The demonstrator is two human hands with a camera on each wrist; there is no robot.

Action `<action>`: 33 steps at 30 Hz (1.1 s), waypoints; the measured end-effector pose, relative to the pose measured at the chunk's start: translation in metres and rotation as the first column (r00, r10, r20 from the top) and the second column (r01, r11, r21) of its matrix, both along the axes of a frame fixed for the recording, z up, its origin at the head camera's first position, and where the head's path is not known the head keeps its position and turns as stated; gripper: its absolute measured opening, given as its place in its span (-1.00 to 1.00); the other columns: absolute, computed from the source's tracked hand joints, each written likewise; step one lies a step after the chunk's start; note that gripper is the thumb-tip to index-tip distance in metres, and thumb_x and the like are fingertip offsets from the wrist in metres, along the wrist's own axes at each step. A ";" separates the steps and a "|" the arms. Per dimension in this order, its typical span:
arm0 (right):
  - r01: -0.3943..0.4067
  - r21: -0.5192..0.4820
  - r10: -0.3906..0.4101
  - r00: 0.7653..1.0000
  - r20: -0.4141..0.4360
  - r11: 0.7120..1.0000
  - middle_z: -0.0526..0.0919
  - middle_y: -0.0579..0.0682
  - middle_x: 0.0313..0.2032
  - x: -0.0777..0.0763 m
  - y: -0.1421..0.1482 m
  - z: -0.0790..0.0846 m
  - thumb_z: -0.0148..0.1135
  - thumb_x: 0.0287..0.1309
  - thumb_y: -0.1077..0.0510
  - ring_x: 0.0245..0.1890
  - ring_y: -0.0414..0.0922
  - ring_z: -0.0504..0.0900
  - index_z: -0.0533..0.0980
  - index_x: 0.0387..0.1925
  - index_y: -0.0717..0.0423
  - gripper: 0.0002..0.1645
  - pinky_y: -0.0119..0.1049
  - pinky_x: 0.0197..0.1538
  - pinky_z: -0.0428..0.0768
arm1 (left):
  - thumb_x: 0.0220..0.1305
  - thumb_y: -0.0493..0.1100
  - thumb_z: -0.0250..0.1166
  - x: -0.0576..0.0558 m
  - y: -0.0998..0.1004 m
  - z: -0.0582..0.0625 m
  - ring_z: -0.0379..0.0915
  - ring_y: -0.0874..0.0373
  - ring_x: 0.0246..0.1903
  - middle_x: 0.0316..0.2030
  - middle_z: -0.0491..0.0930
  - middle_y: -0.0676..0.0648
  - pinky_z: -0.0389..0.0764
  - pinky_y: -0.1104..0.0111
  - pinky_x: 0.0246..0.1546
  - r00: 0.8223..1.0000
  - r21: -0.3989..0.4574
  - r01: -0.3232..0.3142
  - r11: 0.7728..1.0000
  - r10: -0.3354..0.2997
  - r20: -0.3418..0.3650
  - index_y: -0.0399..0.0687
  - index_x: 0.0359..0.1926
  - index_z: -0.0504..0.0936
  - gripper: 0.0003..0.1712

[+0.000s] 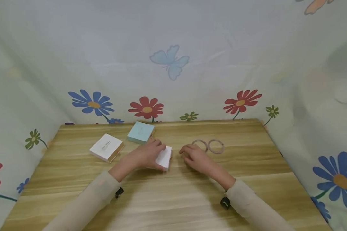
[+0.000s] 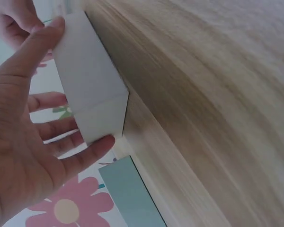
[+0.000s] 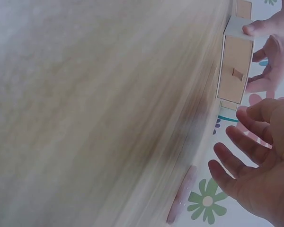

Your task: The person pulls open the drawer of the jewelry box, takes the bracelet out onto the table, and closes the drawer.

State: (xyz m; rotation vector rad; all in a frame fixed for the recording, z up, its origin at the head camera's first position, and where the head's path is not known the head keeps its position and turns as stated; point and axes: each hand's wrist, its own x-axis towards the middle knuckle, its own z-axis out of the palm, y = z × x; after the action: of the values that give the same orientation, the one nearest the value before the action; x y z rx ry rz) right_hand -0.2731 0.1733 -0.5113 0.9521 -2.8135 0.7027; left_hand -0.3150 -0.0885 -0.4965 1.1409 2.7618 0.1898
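My left hand (image 1: 148, 154) grips a small white drawer-style box (image 1: 164, 158), thumb on the near side and fingers around the far side. In the left wrist view the box's plain white side (image 2: 90, 61) faces the camera. The right wrist view shows its tan drawer front (image 3: 236, 68) with a small pull tab, turned towards my right hand. A short gap to the right of the box, my right hand (image 1: 198, 158) is held over the table with loosely bent fingers and nothing in them. Two pinkish bangles (image 1: 216, 146) lie side by side just beyond it.
A teal box (image 1: 141, 131) sits behind my left hand. Further left is another white box (image 1: 106, 147) with lettering on its lid. All lie on a wood-grain table (image 1: 173, 205), against a white flower-print curtain (image 1: 208, 80) at the back and sides.
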 end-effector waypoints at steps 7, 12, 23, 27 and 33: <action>-0.005 0.020 0.005 1.000 0.000 1.000 0.67 0.11 0.04 0.001 0.006 -0.001 0.20 0.35 0.28 0.07 0.01 0.63 0.62 -0.01 0.20 -0.78 -0.09 0.10 0.59 | -0.08 0.58 0.41 0.000 0.006 0.005 0.34 0.01 0.10 0.12 0.45 -0.08 0.52 0.19 0.02 1.000 -0.028 0.019 0.999 -0.019 -0.010 -0.03 0.26 0.44 0.07; 0.007 0.016 -0.006 1.000 -0.023 1.000 0.68 0.09 0.01 0.005 0.011 0.000 0.23 0.33 0.29 0.02 -0.01 0.63 0.63 -0.03 0.20 -0.79 -0.12 0.05 0.61 | -0.08 0.55 0.45 0.000 0.008 0.011 0.33 -0.03 0.13 0.17 0.44 -0.13 0.53 0.15 0.06 1.000 -0.007 0.012 1.000 -0.012 -0.001 -0.06 0.28 0.44 0.09; 0.000 0.013 0.000 1.000 -0.011 1.000 0.67 0.09 0.00 0.007 0.016 -0.003 0.19 0.35 0.30 -0.03 -0.06 0.64 0.62 -0.01 0.21 -0.77 -0.16 0.00 0.62 | -0.12 0.55 0.47 0.002 -0.016 0.022 0.35 0.01 0.05 0.13 0.46 -0.12 0.56 0.19 0.00 1.000 -0.045 -0.022 0.999 0.021 -0.019 -0.03 0.24 0.47 0.07; -0.014 0.004 0.014 1.000 -0.016 1.000 0.67 0.11 0.00 0.008 0.014 -0.004 0.19 0.34 0.31 0.00 -0.03 0.65 0.62 -0.01 0.23 -0.77 -0.14 0.03 0.62 | -0.11 0.53 0.48 0.004 -0.028 0.023 0.36 -0.01 0.04 0.13 0.47 -0.14 0.57 0.15 -0.04 1.000 -0.062 -0.010 0.998 0.009 -0.012 -0.06 0.23 0.47 0.06; -0.018 -0.008 0.018 1.000 0.009 1.000 0.66 0.11 0.05 0.008 0.009 -0.002 0.18 0.36 0.30 0.10 0.02 0.62 0.61 0.02 0.22 -0.75 -0.09 0.11 0.59 | -0.13 0.58 0.45 0.009 -0.045 0.018 0.37 0.01 0.09 0.16 0.46 -0.10 0.58 0.11 -0.01 1.000 -0.095 -0.016 0.995 0.017 0.011 -0.01 0.25 0.47 0.08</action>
State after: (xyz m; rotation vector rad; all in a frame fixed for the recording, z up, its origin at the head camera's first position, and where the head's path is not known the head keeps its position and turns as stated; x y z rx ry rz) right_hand -0.2648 0.1819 -0.5133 0.9766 -2.8111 0.7219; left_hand -0.3059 -0.1333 -0.4782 1.0902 2.7385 0.0658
